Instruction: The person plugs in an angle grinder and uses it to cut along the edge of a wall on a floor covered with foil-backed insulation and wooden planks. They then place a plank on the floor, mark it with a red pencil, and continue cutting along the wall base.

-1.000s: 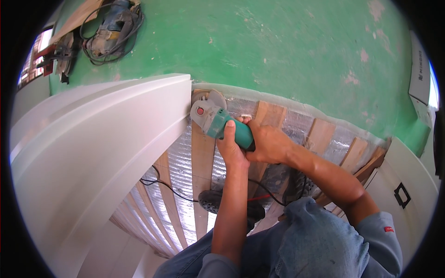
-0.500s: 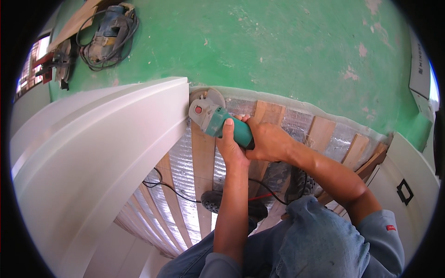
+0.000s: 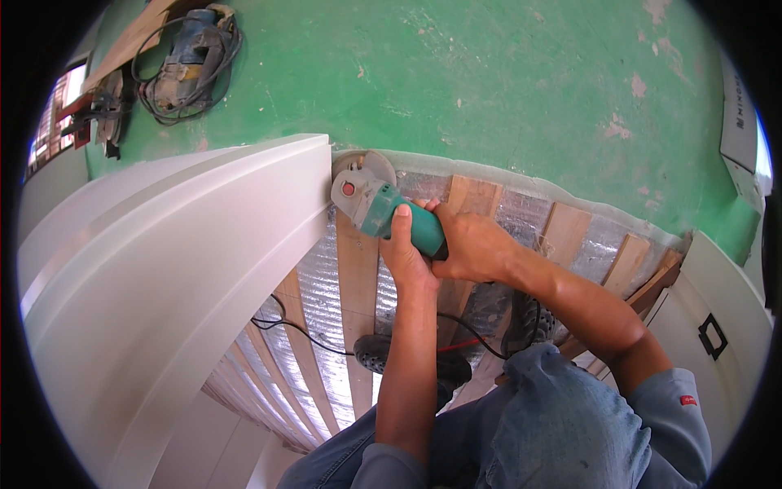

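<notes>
A green angle grinder (image 3: 423, 231) with a grey gear head lies in both my hands. Its round disc guard (image 3: 376, 168) sits at the foot of a white panelled door frame or casing (image 3: 244, 212), beside the lower corner. My left hand (image 3: 405, 253) is closed round the grinder's body, thumb lying along the top. From the right, my right hand (image 3: 472, 247) wraps the rear end of the body. Whether the disc touches the white piece cannot be made out.
Wooden battens (image 3: 356, 301) run over silver foil underlay (image 3: 322, 285). A black cord (image 3: 305, 332) crosses them near my shoes (image 3: 375, 352). On the green floor (image 3: 489, 90) lies a corded power tool (image 3: 191, 61), with a saw-like tool (image 3: 106, 114) nearby. A white door (image 3: 713, 310) with a black handle stands right.
Almost nothing differs. Both hands and the grinder keep their place against the white piece.
</notes>
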A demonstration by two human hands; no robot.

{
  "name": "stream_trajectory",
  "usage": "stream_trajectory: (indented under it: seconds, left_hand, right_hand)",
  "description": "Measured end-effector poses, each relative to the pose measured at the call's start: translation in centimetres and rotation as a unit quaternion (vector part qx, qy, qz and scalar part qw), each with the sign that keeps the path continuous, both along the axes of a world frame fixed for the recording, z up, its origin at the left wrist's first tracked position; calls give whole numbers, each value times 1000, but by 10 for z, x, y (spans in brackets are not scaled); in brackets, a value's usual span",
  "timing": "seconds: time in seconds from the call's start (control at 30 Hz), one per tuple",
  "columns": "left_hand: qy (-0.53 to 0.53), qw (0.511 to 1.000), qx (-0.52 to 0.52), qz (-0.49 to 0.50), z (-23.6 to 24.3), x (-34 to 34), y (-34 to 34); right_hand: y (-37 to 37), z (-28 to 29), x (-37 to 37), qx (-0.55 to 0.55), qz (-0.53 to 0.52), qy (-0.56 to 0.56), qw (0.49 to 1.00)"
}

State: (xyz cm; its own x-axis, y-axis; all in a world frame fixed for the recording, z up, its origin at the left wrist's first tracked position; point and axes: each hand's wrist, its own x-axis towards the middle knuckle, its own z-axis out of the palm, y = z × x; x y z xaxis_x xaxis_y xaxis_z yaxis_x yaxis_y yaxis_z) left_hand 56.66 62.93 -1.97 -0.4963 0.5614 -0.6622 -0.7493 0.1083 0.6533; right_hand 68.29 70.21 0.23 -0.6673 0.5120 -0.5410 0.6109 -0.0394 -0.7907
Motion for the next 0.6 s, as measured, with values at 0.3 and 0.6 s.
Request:
stream_trajectory:
  seconds: [0.3,0.6]
  left_hand:
    - [-1,1000,-6,1,-2,-1,0]
    - [-17,1000,4,20,-1,0,-3]
  right_hand:
    - [13,11,-2,-45,51,-41,997]
    - [6,6,-2,-20,50,-31,998]
